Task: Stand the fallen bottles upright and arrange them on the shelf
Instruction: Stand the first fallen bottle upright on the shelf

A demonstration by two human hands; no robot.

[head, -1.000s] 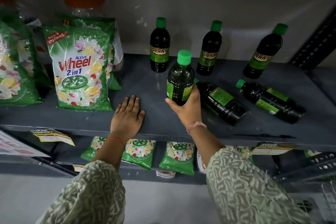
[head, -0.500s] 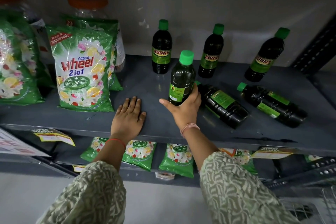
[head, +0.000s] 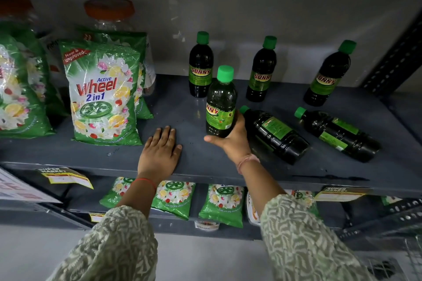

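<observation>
On the shelf (head: 187, 109), three bottles stand, two lie; right hand (head: 233, 141) grips a sixth, left hand (head: 159, 155) flat.

Both sleeves: loose pale green fabric w/ white leaf-like print. Left hand (head: 159, 151): thin red wrist thread. Right hand (head: 235, 141): pinkish thread band.

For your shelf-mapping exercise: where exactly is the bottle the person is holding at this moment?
In the head view, the held bottle stands upright mid-shelf in the right hand, just in front of the back row's leftmost bottle, with a fallen bottle immediately to its right.
</observation>
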